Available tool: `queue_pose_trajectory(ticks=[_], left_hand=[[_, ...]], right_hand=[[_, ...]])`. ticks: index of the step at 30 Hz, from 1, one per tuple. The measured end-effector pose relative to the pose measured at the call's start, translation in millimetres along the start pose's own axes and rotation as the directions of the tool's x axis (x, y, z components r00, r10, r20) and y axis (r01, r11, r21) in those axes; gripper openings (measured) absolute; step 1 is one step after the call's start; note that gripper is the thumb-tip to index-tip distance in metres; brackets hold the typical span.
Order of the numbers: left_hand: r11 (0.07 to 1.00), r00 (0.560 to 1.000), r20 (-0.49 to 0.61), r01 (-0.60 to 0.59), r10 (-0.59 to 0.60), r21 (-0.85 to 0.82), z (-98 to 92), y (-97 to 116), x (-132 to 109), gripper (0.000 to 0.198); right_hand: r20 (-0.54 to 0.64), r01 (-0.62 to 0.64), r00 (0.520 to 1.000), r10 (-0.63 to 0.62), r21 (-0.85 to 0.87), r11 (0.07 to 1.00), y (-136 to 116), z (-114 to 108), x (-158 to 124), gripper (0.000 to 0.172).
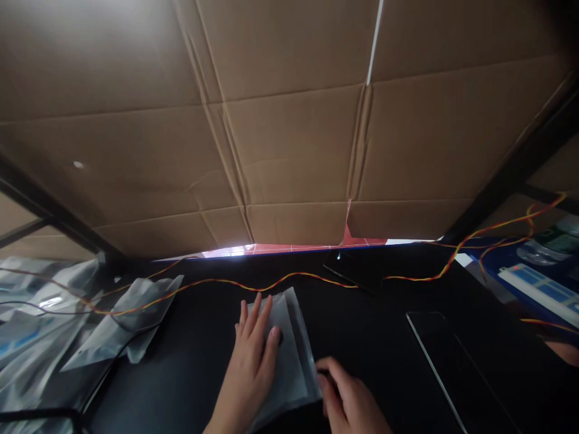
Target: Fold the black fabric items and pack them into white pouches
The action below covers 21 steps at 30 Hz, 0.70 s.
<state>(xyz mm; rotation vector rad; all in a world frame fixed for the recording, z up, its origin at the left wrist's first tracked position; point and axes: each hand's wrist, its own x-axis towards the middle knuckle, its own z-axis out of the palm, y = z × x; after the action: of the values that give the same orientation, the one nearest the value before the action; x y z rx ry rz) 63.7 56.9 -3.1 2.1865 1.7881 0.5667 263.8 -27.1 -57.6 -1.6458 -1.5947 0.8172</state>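
Observation:
A translucent plastic bag (289,367) lies flat on the black tabletop (190,355), with a small dark round spot showing near my left thumb. My left hand (251,355) rests on the bag with its fingers spread and stretched out. At the bag's right edge, my right hand (348,395) has its thumb and curled fingers closed on the edge strip. Part of the bag's lower end is hidden by my left hand and wrist.
More plastic bags (131,307) are heaped at the left. A red and yellow twisted wire (226,280) crosses behind the hands. A phone-like dark slab (452,367) lies right, another dark device (348,268) at the back. A power strip (543,292) and clear bottle (552,241) sit far right. Cardboard (294,138) walls the back.

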Motion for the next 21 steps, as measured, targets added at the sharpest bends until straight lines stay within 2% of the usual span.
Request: queue_pose_trajectory(ticks=[3, 5, 9, 12, 16, 19, 21], left_hand=[[0.967, 0.967, 0.004, -0.255, 0.255, -0.011, -6.9, -17.9, -19.5, 0.064], [0.928, 0.927, 0.067, -0.372, 0.370, 0.014, -10.1, -25.1, -26.8, 0.072], [0.851, 0.828, 0.207, -0.522, 0.521, -0.051, -18.0, -23.5, -30.7, 0.086], [0.826, 0.799, 0.218, -0.557, 0.561, -0.085, -23.3, -16.2, -30.7, 0.095], [0.811, 0.792, 0.176, -0.579, 0.584, -0.084, -23.4, -16.0, -32.0, 0.085], [0.790, 0.779, 0.149, -0.612, 0.608, -0.022, -19.6, -25.9, -34.9, 0.089], [0.798, 0.795, 0.137, -0.601, 0.590, 0.051, -18.8, -35.7, -37.9, 0.092]], right_hand=[[-0.127, 0.160, 0.978, -0.166, -0.061, 0.985, -10.4, -25.6, 21.2, 0.044], [-0.141, 0.204, 0.967, -0.213, -0.072, 0.976, -19.1, -40.1, 33.9, 0.046], [0.035, 0.058, 0.998, -0.055, -0.088, 0.994, -31.6, -55.0, 47.9, 0.037], [0.109, -0.036, 0.993, 0.048, -0.113, 0.993, -39.7, -51.3, 49.0, 0.030], [0.160, -0.116, 0.979, 0.126, -0.070, 0.991, -53.6, -39.2, 49.0, 0.035], [0.204, -0.125, 0.971, 0.124, -0.008, 0.992, -62.0, -34.5, 51.2, 0.018], [0.238, -0.123, 0.965, 0.108, 0.048, 0.991, -67.3, -36.3, 52.5, 0.012]])
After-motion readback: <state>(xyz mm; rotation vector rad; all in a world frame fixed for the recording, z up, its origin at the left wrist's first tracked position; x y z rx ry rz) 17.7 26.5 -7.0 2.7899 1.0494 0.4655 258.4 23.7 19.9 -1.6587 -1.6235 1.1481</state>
